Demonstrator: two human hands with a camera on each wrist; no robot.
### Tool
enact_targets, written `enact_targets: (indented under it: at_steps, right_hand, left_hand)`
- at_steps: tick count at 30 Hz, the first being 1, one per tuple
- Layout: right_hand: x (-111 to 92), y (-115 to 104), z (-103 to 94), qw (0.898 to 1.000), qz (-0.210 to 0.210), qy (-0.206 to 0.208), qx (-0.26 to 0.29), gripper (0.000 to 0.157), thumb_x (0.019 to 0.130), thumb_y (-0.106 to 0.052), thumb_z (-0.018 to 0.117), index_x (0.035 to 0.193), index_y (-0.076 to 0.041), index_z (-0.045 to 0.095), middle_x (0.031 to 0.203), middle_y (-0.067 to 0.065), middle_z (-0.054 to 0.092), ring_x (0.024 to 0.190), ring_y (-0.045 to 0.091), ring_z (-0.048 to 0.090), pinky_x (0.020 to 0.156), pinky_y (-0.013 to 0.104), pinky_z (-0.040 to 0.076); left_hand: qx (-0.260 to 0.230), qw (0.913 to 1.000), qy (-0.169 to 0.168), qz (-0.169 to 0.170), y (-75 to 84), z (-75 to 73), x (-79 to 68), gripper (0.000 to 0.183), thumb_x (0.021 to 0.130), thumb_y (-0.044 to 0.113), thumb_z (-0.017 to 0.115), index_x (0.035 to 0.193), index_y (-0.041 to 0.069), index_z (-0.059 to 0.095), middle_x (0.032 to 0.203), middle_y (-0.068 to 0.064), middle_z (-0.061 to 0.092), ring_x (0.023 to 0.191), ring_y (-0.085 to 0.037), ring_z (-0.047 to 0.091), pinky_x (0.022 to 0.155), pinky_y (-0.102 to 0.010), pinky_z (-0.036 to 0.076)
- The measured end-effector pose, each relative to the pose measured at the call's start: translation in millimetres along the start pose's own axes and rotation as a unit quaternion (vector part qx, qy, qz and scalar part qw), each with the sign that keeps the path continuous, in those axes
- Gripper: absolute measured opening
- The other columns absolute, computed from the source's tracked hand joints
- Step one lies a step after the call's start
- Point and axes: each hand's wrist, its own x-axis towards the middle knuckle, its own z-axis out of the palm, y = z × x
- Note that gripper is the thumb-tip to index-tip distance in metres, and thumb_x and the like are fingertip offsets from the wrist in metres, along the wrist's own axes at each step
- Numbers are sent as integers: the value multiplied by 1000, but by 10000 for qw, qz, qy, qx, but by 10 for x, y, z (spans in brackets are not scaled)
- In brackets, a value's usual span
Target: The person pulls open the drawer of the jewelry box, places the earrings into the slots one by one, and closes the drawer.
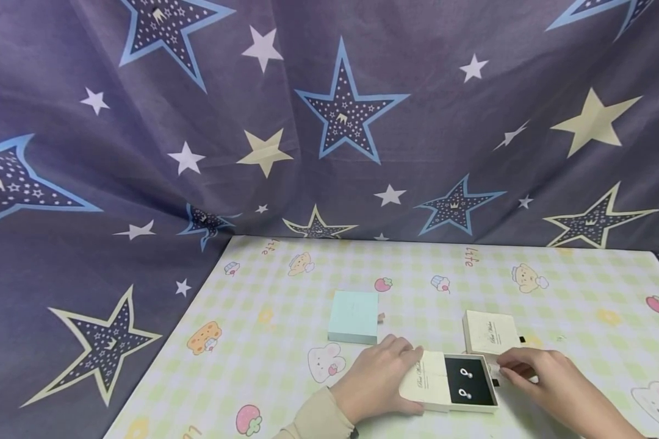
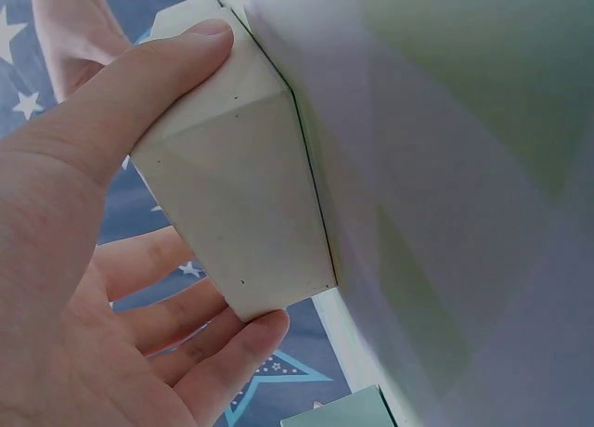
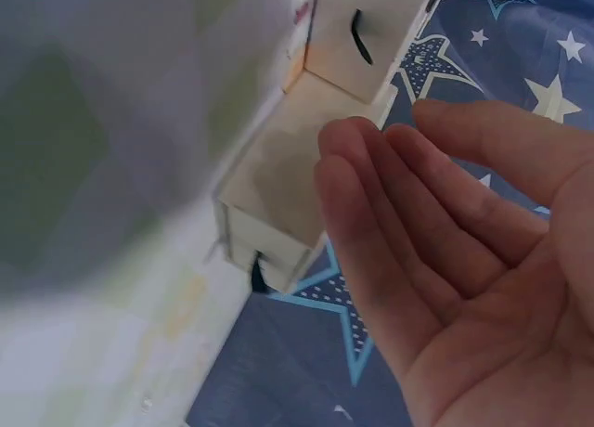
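My left hand (image 1: pixel 381 381) grips the cream sleeve of a jewelry box (image 1: pixel 429 379), thumb on the near side and fingers over the far side. The drawer (image 1: pixel 489 408) is slid out to the right, showing a pair of earrings (image 1: pixel 465 374) on black padding. In the left wrist view the thumb and fingers span the closed end of the sleeve (image 2: pixel 241 195). My right hand (image 1: pixel 543 372) is beside the drawer's black pull tab (image 1: pixel 495 383), fingers loosely bent. The right wrist view shows the right hand (image 3: pixel 464 232) with nothing in its fingers.
A second cream box (image 1: pixel 491 332) with a black tab (image 1: pixel 522 339) lies just behind the drawer. Further left stands a mint-green box (image 1: pixel 354 314). The checked tablecloth (image 1: pixel 285 390) meets a starry dark curtain (image 1: pixel 329 183) at the back and left.
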Motion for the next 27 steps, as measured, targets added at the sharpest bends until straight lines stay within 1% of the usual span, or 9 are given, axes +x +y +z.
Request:
enact_targets:
  at_steps: [2,6,10,14,17,21,23,27]
  right_hand:
    - [2,45,23,9998,-100,-56,162,10,83,-7,76,93,-10,75,87,-4,73,70,-4,63,61,21,53]
    - [9,92,75,9983,-241,-150,508,12,85,-10,75,97,-12,75,89,-6,74,73,-6,62,62,20,54]
    - [21,136,103,9949,-342,-468,820,13,87,-12,73,100,-9,74,92,-3,74,77,-6,63,66,21,55]
    - [23,167,125,9930,-453,-647,879,10,87,-12,73,96,-10,75,91,-3,74,78,-6,62,66,22,55]
    - [31,166,131,9931,-370,-723,849,7,87,-13,73,94,-12,75,87,-6,73,75,-7,60,65,21,54]
    - [42,154,123,9921,-191,-900,853,9,86,-11,74,95,-11,76,86,-8,72,72,-7,58,64,21,53]
    - [42,154,117,9913,-171,-966,879,10,84,-10,75,94,-10,76,86,-8,72,72,-7,58,64,21,52]
    - [35,173,114,9895,-328,-1006,987,9,83,-9,75,92,-10,77,85,-9,72,73,-7,58,64,21,52]
  left_hand:
    - [16,10000,6,10,-2,-2,-2,88,68,65,80,136,14,60,117,5,62,102,-6,53,82,-16,48]
    - [34,10000,1,21,-3,1,-5,88,68,65,79,136,14,60,117,5,62,102,-6,53,82,-16,48]
    - [39,10000,9,30,-2,11,-7,88,68,65,79,136,14,60,118,5,62,103,-6,54,83,-16,48]
    - [89,9999,19,57,1,15,-8,88,68,66,79,136,14,60,118,5,63,103,-7,54,84,-17,49]
    - [86,10000,6,43,0,16,-8,88,68,66,78,137,14,59,118,4,63,104,-7,54,84,-18,49]
    - [60,10000,-13,12,0,14,-5,88,68,66,79,137,14,59,118,5,63,104,-7,54,82,-18,50]
    - [47,10000,-15,4,1,14,-3,88,68,66,79,137,14,59,118,5,63,104,-7,54,82,-17,49]
    - [42,10000,-9,-2,5,12,-1,88,68,66,79,136,14,60,117,5,63,103,-6,54,81,-17,49]
